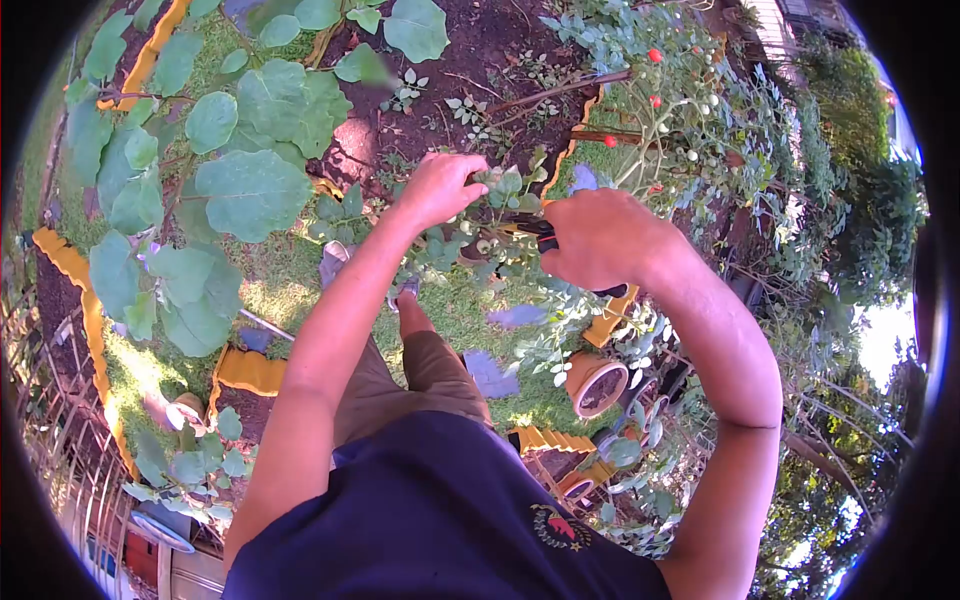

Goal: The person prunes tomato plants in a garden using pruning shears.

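My right hand (608, 238) is closed around a pair of pruning shears (538, 231) with dark handles. The blades point left, into the leaves of a small green plant (508, 185) in front of me. My left hand (442, 190) is at the left side of this plant, its thumb and index finger curved with a gap between them. No held thing shows in it, though leaves lie close to the fingertips. The blade tips are partly lost among the stems.
Large-leaved plants (255, 190) stand at left. A tomato plant with red fruit (655, 56) grows at right. Wavy yellow edging (255, 370) borders the soil beds (460, 60). A terracotta pot (585, 375) sits on the grass near several grey slabs (490, 375).
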Tool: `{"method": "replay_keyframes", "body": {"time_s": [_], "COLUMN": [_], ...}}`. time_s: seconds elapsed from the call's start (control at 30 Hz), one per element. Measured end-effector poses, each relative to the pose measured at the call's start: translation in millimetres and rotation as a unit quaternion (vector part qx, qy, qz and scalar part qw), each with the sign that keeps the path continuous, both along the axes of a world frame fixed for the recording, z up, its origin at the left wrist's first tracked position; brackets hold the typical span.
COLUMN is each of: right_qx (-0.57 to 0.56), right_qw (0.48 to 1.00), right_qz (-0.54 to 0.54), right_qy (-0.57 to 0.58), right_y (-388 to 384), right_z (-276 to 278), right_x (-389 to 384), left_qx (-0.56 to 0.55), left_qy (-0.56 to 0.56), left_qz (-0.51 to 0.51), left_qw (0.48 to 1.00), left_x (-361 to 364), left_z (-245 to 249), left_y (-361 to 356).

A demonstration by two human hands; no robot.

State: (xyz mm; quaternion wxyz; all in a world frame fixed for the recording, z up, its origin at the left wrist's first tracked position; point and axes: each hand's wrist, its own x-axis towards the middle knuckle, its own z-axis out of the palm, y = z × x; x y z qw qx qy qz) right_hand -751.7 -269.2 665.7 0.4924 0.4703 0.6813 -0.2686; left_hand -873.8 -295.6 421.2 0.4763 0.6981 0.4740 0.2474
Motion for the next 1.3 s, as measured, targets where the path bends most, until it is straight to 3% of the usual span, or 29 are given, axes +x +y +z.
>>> {"method": "replay_keyframes", "body": {"time_s": [0.2,0.4,0.77,0.97,1.3], "right_qx": [-0.067,-0.101,-0.025,-0.041,-0.057], "right_qw": [0.997,0.981,0.992,0.981,0.970], "right_qz": [0.015,0.019,-0.013,-0.036,0.016], "right_qy": [-0.045,-0.167,-0.125,-0.185,-0.235], "right_y": [21,41,3,7,2], "right_z": [-56,-56,-80,-100,-136], "right_x": [-24,-38,-51,-60,-67], "left_qx": [0.041,0.019,-0.012,0.008,0.008], "left_qy": [-0.037,-0.041,-0.036,-0.052,-0.068], "left_qz": [-0.001,-0.024,-0.051,-0.049,-0.051], "left_qw": [0.998,0.999,0.998,0.997,0.996], "left_x": [1,-4,-11,-8,-9], "left_z": [-15,-27,-26,-32,-34], "left_y": [-4,-3,7,5,4]}}
